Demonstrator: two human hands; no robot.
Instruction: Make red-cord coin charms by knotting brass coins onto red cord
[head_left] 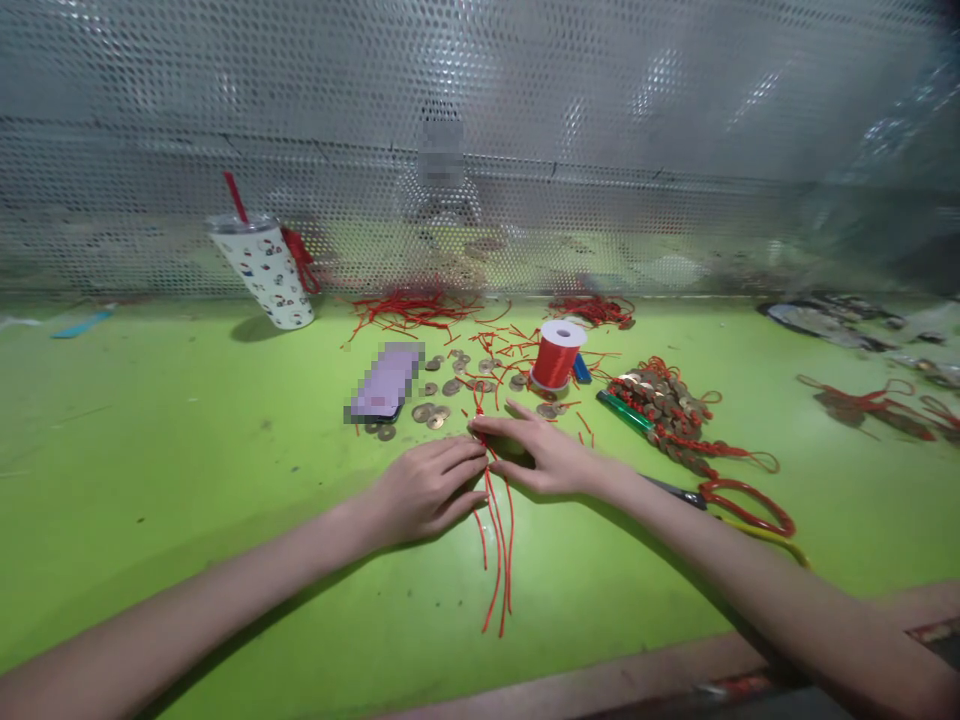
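Note:
A length of red cord (497, 545) lies on the green table, with a loop at its far end and several loose strands trailing toward me. My left hand (439, 487) is closed on the cord from the left, its fingertips meeting the strands below the loop. From the right, my right hand (546, 452) holds the same cord, index finger at the base of the loop and thumb lower down. The knotted part between my fingertips is mostly hidden. Just beyond my hands, several round coins with holes (431, 412) are scattered.
A spool of red cord (556, 358) stands past my right hand. To the right are a green lighter (625, 411), a pile of strung coins (664, 400) and scissors (746, 505). A phone (386, 382) lies left; a tumbler with a straw (266, 275) stands farther back.

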